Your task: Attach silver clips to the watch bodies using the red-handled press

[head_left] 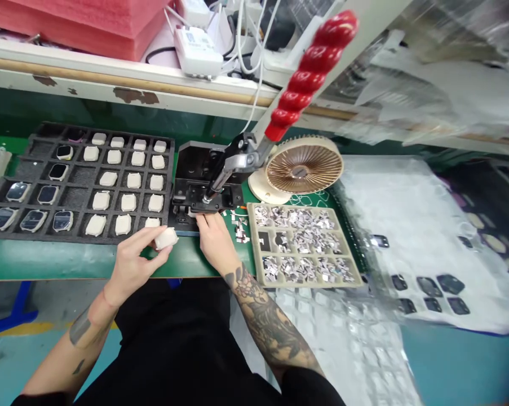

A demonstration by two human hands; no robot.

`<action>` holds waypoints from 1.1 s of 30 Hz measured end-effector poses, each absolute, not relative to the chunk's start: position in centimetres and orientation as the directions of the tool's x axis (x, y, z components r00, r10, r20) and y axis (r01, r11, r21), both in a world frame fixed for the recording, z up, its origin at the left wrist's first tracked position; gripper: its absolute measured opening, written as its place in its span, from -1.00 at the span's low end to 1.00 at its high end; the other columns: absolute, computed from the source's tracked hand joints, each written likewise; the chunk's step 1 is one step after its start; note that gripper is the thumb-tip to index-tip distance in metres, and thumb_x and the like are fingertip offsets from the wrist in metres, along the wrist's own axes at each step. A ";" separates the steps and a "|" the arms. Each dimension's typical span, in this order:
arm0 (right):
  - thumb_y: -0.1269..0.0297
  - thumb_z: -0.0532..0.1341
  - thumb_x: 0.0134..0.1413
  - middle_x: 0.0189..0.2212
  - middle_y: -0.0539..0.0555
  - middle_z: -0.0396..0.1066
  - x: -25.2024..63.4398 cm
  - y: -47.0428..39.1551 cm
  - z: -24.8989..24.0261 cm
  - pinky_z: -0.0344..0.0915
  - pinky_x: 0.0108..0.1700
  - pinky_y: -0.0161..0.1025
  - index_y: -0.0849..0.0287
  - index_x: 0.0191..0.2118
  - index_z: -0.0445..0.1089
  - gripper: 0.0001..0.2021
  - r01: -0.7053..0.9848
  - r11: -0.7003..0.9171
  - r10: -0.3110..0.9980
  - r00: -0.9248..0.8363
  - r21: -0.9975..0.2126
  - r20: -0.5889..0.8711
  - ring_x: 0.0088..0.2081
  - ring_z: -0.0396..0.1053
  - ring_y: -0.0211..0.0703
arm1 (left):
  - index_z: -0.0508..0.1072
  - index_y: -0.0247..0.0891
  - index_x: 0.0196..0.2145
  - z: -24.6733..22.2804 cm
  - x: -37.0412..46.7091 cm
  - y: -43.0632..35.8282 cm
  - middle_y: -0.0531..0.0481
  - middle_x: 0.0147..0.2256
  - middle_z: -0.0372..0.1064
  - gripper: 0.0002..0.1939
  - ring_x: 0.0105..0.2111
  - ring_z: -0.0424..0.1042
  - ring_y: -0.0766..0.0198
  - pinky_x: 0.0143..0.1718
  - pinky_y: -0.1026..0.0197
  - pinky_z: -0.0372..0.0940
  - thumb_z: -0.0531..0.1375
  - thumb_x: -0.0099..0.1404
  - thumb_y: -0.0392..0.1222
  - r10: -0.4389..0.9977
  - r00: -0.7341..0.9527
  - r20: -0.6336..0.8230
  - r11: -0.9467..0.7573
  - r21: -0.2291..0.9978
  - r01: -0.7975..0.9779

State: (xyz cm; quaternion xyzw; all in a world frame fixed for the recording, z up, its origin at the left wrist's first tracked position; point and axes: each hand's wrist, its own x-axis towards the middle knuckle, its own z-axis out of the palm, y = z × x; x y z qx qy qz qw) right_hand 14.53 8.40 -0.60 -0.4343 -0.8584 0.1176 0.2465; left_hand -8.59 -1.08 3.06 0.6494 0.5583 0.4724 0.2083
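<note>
Between the thumb and fingers of my left hand (138, 259) is a cream-coloured watch case (166, 238), held just in front of the foam tray. My right hand (217, 239) reaches into the base of a black toggle press (207, 192); its fingertips touch something pale at the press's front edge, too hidden to name. The press's red ribbed handle (311, 73) points up and to the right. On the left, the black foam tray (79, 194) carries rows of cream cases, plus several with dark screens (47, 194) facing up.
A beige compartment box (260, 270) full of small silvery pieces sits right of the press, with a small fan (299, 169) behind it. Loose bits (240, 230) lie between. Farther right, dark watch parts (428, 286) rest on plastic sheeting (389, 192). A shelf (110, 90) runs along the back.
</note>
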 end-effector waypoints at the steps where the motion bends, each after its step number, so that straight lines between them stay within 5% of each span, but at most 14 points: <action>1: 0.57 0.04 0.36 0.20 0.37 0.51 14.2 9.2 -0.6 0.41 0.38 0.26 0.24 0.30 0.48 -0.49 0.702 0.587 0.809 -0.513 -0.403 0.286 0.27 0.44 0.21 | 0.65 -0.12 0.16 3.3 -8.3 -0.8 -0.15 0.05 0.61 -0.65 -0.20 0.61 0.16 -0.12 0.12 0.57 0.38 0.45 -0.15 0.920 -0.045 0.389 -0.306 0.786 0.537; 4: 0.55 0.04 0.38 0.06 0.35 0.58 13.8 10.3 -0.4 0.49 0.27 0.21 0.24 0.14 0.57 -0.58 0.689 0.561 0.827 -0.487 -0.459 0.281 0.15 0.50 0.19 | 0.60 -0.08 0.26 3.8 -7.5 -0.5 -0.18 0.10 0.54 -0.59 -0.06 0.62 0.08 0.04 0.04 0.56 0.34 0.50 -0.16 0.910 -0.007 0.415 -0.332 0.738 0.588; 7: 0.44 0.05 0.49 0.13 0.27 0.55 14.5 8.6 0.0 0.49 0.30 0.12 0.14 0.26 0.50 -0.59 0.585 0.530 0.847 -0.398 -0.614 0.351 0.20 0.49 0.10 | 0.52 -0.04 0.34 3.4 -6.7 -0.1 -0.18 0.15 0.56 -0.56 0.09 0.61 0.01 0.16 0.02 0.51 0.26 0.57 -0.16 0.910 0.022 0.413 -0.313 0.653 0.690; 13: 0.36 0.08 0.54 0.30 0.25 0.47 17.9 3.2 1.1 0.47 0.38 0.16 0.04 0.41 0.39 -0.54 0.489 0.484 0.875 -0.287 -0.726 0.390 0.33 0.46 0.06 | 0.59 -0.13 0.24 2.5 -2.9 4.2 -0.26 0.18 0.57 -0.64 -0.22 0.68 0.11 -0.23 0.16 0.49 0.14 0.60 -0.23 0.965 0.143 0.222 -0.232 0.455 0.859; 18: 0.37 0.13 0.51 0.29 0.23 0.51 20.5 1.7 0.7 0.53 0.32 0.19 -0.01 0.44 0.38 -0.52 0.555 0.502 0.862 -0.259 -0.664 0.435 0.33 0.48 0.11 | 0.69 -0.26 -0.03 2.2 -1.2 7.3 -0.26 -0.16 0.60 -0.69 -0.30 0.67 0.05 -0.27 0.14 0.42 0.12 0.61 -0.25 0.983 0.155 0.098 -0.182 0.424 0.887; 22: 0.38 0.15 0.50 0.28 0.22 0.52 21.1 1.0 0.0 0.54 0.32 0.18 0.00 0.41 0.40 -0.53 0.571 0.464 0.882 -0.226 -0.678 0.414 0.31 0.50 0.11 | 0.66 -0.27 0.09 2.7 -1.7 6.8 -0.32 -0.04 0.62 -0.70 -0.29 0.68 0.03 -0.27 0.13 0.44 0.15 0.57 -0.30 0.983 0.164 0.082 -0.184 0.410 0.893; 25: 0.42 0.16 0.48 0.27 0.23 0.52 20.4 0.6 0.3 0.55 0.30 0.18 0.01 0.41 0.39 -0.51 0.547 0.473 0.874 -0.195 -0.690 0.445 0.29 0.52 0.11 | 0.57 -0.22 0.25 3.8 -1.9 4.9 -0.36 0.21 0.55 -0.63 -0.19 0.71 0.00 -0.17 0.08 0.52 0.21 0.56 -0.22 0.976 0.187 0.115 -0.220 0.504 0.835; 28: 0.48 0.18 0.43 0.24 0.24 0.53 19.2 0.6 1.2 0.57 0.28 0.17 -0.01 0.44 0.36 -0.45 0.502 0.541 0.830 -0.186 -0.675 0.526 0.27 0.52 0.10 | 0.47 -0.10 0.37 4.3 -1.4 2.0 -0.23 0.33 0.49 -0.55 -0.08 0.70 0.07 0.02 0.06 0.56 0.20 0.59 -0.14 0.956 0.234 0.178 -0.283 0.775 0.566; 30: 0.52 0.21 0.39 0.20 0.23 0.55 18.3 0.8 1.8 0.59 0.25 0.15 -0.03 0.44 0.35 -0.41 0.465 0.613 0.782 -0.241 -0.639 0.575 0.23 0.54 0.09 | 0.49 -0.11 0.35 3.9 -1.1 0.1 -0.18 0.21 0.59 -0.57 -0.10 0.70 0.12 0.02 0.10 0.58 0.22 0.59 -0.08 0.973 0.157 0.171 -0.213 0.927 0.309; 33: 0.46 0.29 0.35 0.20 0.23 0.54 16.8 1.5 2.9 0.57 0.26 0.19 -0.03 0.42 0.36 -0.42 0.414 0.697 0.717 -0.392 -0.585 0.577 0.23 0.53 0.11 | 0.59 -0.19 0.19 3.0 -1.4 -1.9 -0.13 -0.03 0.69 -0.67 -0.18 0.68 0.13 -0.09 0.14 0.58 0.26 0.58 -0.04 0.994 -0.072 0.081 -0.072 0.991 0.108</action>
